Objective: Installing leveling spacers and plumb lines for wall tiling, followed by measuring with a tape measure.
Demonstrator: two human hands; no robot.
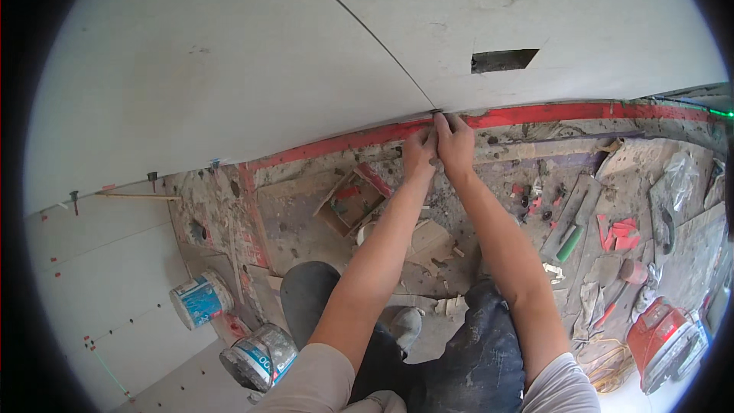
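Both my arms reach forward to the foot of a wall covered with large pale tiles [229,53]. A dark vertical joint [359,21] between two tiles runs down to where my fingers meet. My left hand [420,156] and my right hand [456,144] are side by side, fingers closed and pinched together at the lower tile edge. A small dark piece [436,112] shows at the fingertips; its kind is hidden. Just behind the hands, a red strip [520,116] runs along the base of the wall.
Rubble and cardboard cover the floor. An open cardboard box [353,200] stands near my left forearm. Buckets [202,300] stand at the left, a red bucket [659,340] at the right. A green-handled trowel [569,243] lies right; a rectangular cutout [505,60] pierces the tile.
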